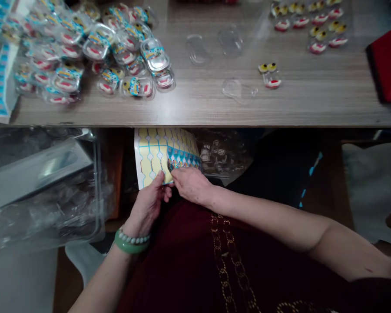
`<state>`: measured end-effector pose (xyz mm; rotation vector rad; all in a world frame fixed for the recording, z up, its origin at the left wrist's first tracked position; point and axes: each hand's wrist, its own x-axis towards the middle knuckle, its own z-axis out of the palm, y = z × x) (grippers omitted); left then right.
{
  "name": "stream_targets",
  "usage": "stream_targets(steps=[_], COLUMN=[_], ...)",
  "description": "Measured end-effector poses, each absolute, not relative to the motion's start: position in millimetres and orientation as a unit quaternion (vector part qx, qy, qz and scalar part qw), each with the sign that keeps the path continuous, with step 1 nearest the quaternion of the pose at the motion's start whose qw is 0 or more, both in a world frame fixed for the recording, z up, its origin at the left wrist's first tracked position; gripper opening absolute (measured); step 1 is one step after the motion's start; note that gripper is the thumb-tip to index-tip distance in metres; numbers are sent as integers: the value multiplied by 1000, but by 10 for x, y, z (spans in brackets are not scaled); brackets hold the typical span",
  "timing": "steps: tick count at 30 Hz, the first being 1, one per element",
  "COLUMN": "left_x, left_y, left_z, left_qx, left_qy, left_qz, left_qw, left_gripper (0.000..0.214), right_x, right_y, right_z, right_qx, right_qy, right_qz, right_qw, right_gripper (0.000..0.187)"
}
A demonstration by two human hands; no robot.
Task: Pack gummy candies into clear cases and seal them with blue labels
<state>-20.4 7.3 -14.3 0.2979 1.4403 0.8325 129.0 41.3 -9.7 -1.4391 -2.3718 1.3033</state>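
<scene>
Below the table's front edge, my left hand (151, 202) grips the lower left of a sticker sheet (150, 150), its thumb on top. Bare yellow backing with cut outlines covers the sheet's left part, and blue printed stickers (187, 157) cover the right. My right hand (193, 184) is closed in a pinch where the blue stickers meet the bare backing. It pinches a sticker at that border, though the fingertips partly hide it. The sheet bends upward around the fingers.
Many filled clear plastic cases (97, 41) are heaped at the table's left. Several empty clear shells (233, 41) and a toy set of yellow eyes and red-lipped teeth (271, 80) lie further right. A clear bin (99, 182) stands below left; a plastic bag (224, 154) lies behind the sheet.
</scene>
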Motion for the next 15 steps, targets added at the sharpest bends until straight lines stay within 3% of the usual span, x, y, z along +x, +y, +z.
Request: stream_targets(steps=[7, 15], left_x=[-213, -158], left_y=[168, 118], left_z=[-79, -84], left_qx=[140, 198], left_qy=[670, 705], left_qz=[353, 329], left_qw=[638, 596], left_gripper=[37, 42], right_x=[1452, 1368], right_y=[429, 382], right_z=[-172, -3], right_qx=[-503, -465], right_qy=[-711, -780], right_qz=[474, 414], right_qw=[132, 54], right_gripper=[21, 24])
